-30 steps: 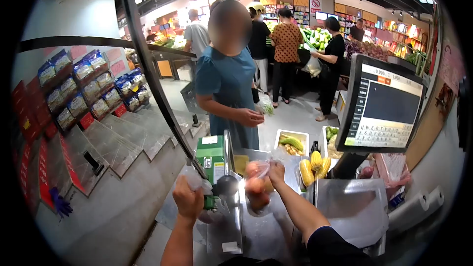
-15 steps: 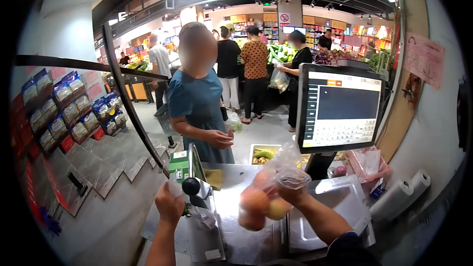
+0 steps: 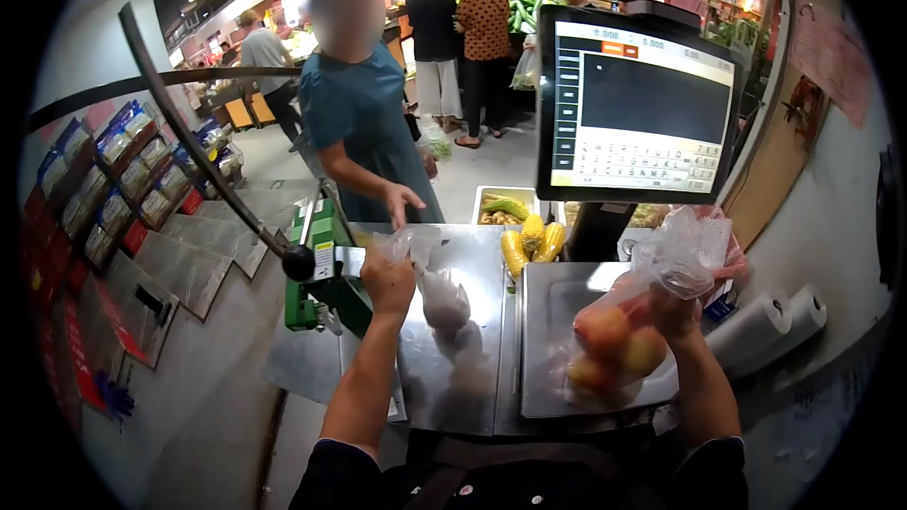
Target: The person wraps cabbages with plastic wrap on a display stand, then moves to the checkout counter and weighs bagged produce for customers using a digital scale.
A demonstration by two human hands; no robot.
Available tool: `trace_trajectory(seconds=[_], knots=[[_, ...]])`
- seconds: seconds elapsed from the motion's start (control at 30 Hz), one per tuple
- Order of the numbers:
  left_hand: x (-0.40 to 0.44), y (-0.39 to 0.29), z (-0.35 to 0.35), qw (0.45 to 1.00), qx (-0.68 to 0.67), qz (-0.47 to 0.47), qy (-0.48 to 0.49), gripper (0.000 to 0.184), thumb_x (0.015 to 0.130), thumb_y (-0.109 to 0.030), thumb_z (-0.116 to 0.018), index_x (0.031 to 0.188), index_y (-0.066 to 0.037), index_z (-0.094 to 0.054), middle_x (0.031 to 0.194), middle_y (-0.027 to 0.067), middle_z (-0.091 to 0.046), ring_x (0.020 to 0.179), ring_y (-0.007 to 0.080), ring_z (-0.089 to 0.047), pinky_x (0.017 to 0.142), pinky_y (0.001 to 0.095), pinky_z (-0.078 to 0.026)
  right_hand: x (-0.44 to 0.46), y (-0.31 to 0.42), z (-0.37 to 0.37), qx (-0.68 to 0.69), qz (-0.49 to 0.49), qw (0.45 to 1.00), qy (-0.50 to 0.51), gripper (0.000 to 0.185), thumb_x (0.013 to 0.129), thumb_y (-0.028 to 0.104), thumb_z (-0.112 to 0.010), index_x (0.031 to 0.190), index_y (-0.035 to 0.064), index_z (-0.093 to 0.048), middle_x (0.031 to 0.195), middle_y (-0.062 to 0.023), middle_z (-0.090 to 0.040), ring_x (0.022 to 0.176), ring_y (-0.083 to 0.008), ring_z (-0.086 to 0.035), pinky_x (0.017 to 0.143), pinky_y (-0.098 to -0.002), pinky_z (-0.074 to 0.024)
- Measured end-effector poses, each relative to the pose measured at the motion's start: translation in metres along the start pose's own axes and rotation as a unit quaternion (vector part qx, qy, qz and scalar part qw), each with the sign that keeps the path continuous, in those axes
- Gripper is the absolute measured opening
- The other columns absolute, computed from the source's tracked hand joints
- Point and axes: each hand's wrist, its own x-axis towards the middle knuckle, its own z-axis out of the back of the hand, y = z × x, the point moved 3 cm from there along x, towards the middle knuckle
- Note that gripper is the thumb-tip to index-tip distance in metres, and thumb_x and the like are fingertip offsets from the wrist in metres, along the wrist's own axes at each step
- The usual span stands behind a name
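Note:
My left hand (image 3: 387, 283) is closed on the gathered neck of a small clear plastic bag (image 3: 444, 304). The bag hangs over the metal counter (image 3: 472, 260) with something pale and brownish inside, too blurred to name. My right hand (image 3: 673, 312) grips the twisted top of a clear plastic bag of round red-and-yellow fruit (image 3: 619, 345). This fruit is over the metal scale tray (image 3: 553, 316); whether it touches the tray I cannot tell. Left of my left hand stands a green bag-sealing machine (image 3: 329, 255) with a black ball knob (image 3: 299, 263).
A person in a blue dress (image 3: 364, 99) stands across the counter, one hand reaching near my left hand. Corn cobs (image 3: 532, 241) lie behind the scale. A monitor (image 3: 638, 109) rises above it. Plastic rolls (image 3: 756, 326) and a pink basket (image 3: 723, 250) are at right.
My right hand has carried the fruit bag rightward over the scale tray. My left hand has moved from beside the ball knob to over the counter. The person's hand has come forward; my view has tilted down.

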Motion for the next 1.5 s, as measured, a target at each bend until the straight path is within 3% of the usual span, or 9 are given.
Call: trace_trajectory(seconds=[0.13, 0.27, 0.37, 0.53, 0.67, 0.83, 0.93, 1.17, 1.5], knots=[[-0.016, 0.018, -0.036, 1.000, -0.002, -0.013, 0.002, 0.018, 0.068, -0.006, -0.066, 0.083, 0.001, -0.058, 0.082, 0.0195, -0.060, 0.076, 0.0380, -0.058, 0.069, 0.0422, -0.046, 0.005, -0.003, 0.021, 0.100, -0.018, 0.992, -0.069, 0.013, 0.078, 0.009, -0.051, 0.086, 0.0007, -0.057, 0.081, -0.0166, -0.059, 0.076, -0.0356, -0.056, 0.069, -0.0455, -0.0434], [-0.028, 0.044, -0.044, 0.894, 0.329, -0.292, 0.078, 0.033, 0.076, -0.016, -0.066, 0.105, 0.000, -0.061, 0.100, 0.0198, -0.062, 0.089, 0.0338, -0.060, 0.080, 0.0402, -0.046, 0.001, -0.011, 0.025, 0.245, -0.138, 0.959, -0.029, 0.012, 0.080, 0.011, -0.050, 0.082, 0.0014, -0.058, 0.082, -0.0194, -0.059, 0.077, -0.0384, -0.056, 0.066, -0.0452, -0.0433], [-0.030, 0.039, -0.033, 0.980, -0.035, 0.136, 0.139, 0.049, 0.069, -0.019, -0.071, 0.112, 0.000, -0.055, 0.115, 0.0184, -0.053, 0.110, 0.0354, -0.049, 0.094, 0.0425, -0.036, 0.011, -0.012, 0.029, 0.322, -0.211, 0.923, -0.011, 0.017, 0.081, 0.012, -0.050, 0.074, -0.0008, -0.058, 0.071, -0.0211, -0.057, 0.067, -0.0373, -0.057, 0.061, -0.0422, -0.0442], [-0.076, -0.067, -0.003, 0.967, 0.152, -0.202, 0.016, 0.090, 0.061, -0.020, -0.077, 0.134, -0.002, -0.027, 0.133, 0.0233, -0.028, 0.126, 0.0391, -0.027, 0.104, 0.0455, -0.024, -0.006, -0.019, 0.019, 0.312, -0.290, 0.898, 0.108, 0.021, 0.079, 0.018, -0.053, 0.072, -0.0006, -0.061, 0.067, -0.0202, -0.058, 0.063, -0.0368, -0.058, 0.058, -0.0417, -0.0449], [-0.141, -0.134, -0.027, 0.914, -0.187, -0.153, 0.327, 0.102, 0.061, -0.032, -0.079, 0.139, -0.002, -0.020, 0.139, 0.0260, -0.022, 0.131, 0.0420, -0.021, 0.105, 0.0497, -0.023, -0.020, -0.023, 0.018, 0.291, -0.289, 0.910, 0.060, 0.020, 0.076, 0.018, -0.054, 0.073, -0.0003, -0.062, 0.070, -0.0198, -0.060, 0.064, -0.0354, -0.059, 0.059, -0.0413, -0.0458], [-0.182, -0.202, -0.069, 0.824, -0.258, -0.256, 0.435, 0.073, 0.066, -0.021, -0.079, 0.130, -0.017, -0.043, 0.139, 0.0265, -0.025, 0.124, 0.0415, -0.035, 0.098, 0.0443, -0.038, -0.047, -0.025, 0.022, 0.286, -0.279, 0.917, -0.011, 0.016, 0.070, 0.013, -0.054, 0.077, 0.0018, -0.063, 0.080, -0.0183, -0.061, 0.075, -0.0361, -0.058, 0.070, -0.0430, -0.0440], [-0.188, -0.186, -0.090, 0.825, -0.275, -0.304, 0.389, 0.065, 0.066, -0.013, -0.076, 0.125, -0.021, -0.049, 0.137, 0.0279, -0.029, 0.119, 0.0436, -0.042, 0.093, 0.0444, -0.043, -0.076, -0.027, 0.033, 0.128, -0.059, 0.988, -0.062, 0.024, 0.072, 0.027, -0.060, 0.085, 0.0079, -0.063, 0.084, -0.0145, -0.060, 0.080, -0.0336, -0.055, 0.076, -0.0452, -0.0404], [-0.171, -0.211, -0.075, 0.804, -0.305, -0.328, 0.391, 0.084, 0.060, -0.027, -0.081, 0.132, -0.018, -0.038, 0.139, 0.0282, -0.024, 0.128, 0.0467, -0.028, 0.100, 0.0494, -0.034, -0.157, -0.016, 0.016, 0.373, -0.399, 0.836, -0.054, 0.067, 0.084, 0.057, -0.047, 0.119, -0.0001, -0.047, 0.117, -0.0211, -0.044, 0.108, -0.0379, -0.040, 0.094, -0.0466, -0.0301], [-0.020, -0.253, -0.099, 0.895, -0.108, -0.428, 0.058, 0.074, 0.083, -0.039, -0.055, 0.136, -0.001, -0.020, 0.134, 0.0195, -0.036, 0.129, 0.0424, -0.022, 0.102, 0.0500, -0.023, -0.185, -0.036, 0.027, 0.319, -0.460, 0.813, -0.162, 0.062, 0.093, 0.051, -0.032, 0.122, -0.0013, -0.044, 0.121, -0.0160, -0.044, 0.115, -0.0285, -0.040, 0.098, -0.0363, -0.0281]])
